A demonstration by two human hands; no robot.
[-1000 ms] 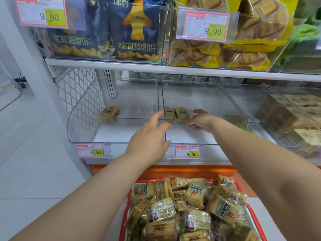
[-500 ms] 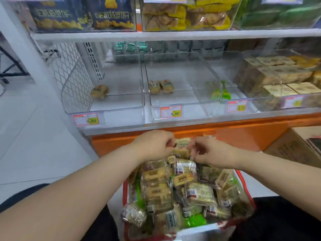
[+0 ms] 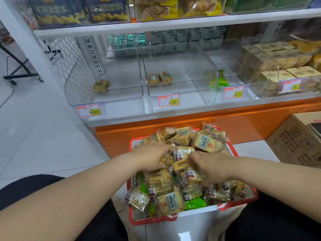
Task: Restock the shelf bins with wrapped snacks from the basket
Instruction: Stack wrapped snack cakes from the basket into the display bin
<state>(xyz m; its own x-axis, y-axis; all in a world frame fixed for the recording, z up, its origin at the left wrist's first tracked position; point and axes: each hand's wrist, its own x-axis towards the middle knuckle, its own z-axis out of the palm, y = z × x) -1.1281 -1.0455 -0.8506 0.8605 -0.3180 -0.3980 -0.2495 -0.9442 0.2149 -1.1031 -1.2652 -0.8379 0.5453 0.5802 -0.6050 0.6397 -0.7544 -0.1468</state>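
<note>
Head view shows both hands down in the red basket (image 3: 231,148), which sits at 6 o'clock, close to the person so the snacks are easy to reach. Left hand (image 3: 151,158) curls its fingers round a few wrapped snacks (image 3: 205,142) near the middle of the pile; right hand (image 3: 211,166) curls round more just beside it. Up at 12 o'clock the middle bin (image 3: 201,70) holds only two packs (image 3: 159,78), and the left bin (image 3: 119,100) at 11 o'clock has one, so I think they need filling
</note>
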